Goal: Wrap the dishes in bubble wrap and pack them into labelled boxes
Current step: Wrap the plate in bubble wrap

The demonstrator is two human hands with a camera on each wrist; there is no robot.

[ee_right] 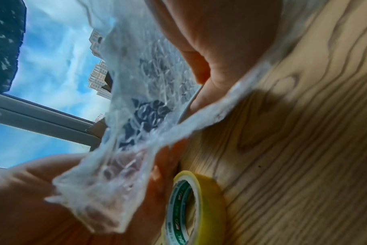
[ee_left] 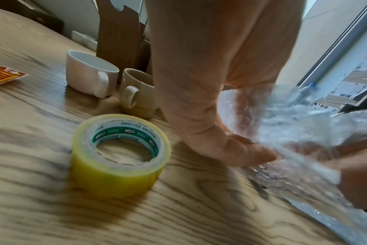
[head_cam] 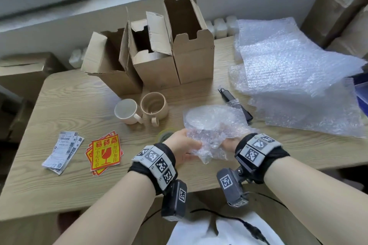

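- Bubble-wrapped dish (head_cam: 211,123): near edge of the table (head_cam: 59,117), wrap bunched toward the person; the dish inside is blurred.
- Left hand (head_cam: 182,146): thumb and fingers pinch the gathered wrap at its near left corner.
- Right hand (head_cam: 229,143): grips the wrap's near right side, fingers largely hidden under it.
- Tape roll (ee_left: 119,154): flat on the table, just beside the left hand.
- Two mugs (head_cam: 142,109): upright, touching, before three open cardboard boxes (head_cam: 155,49).
- Spare bubble wrap sheets (head_cam: 294,77): far right.
- Fragile stickers (head_cam: 104,153) and shipping labels (head_cam: 63,151): left.
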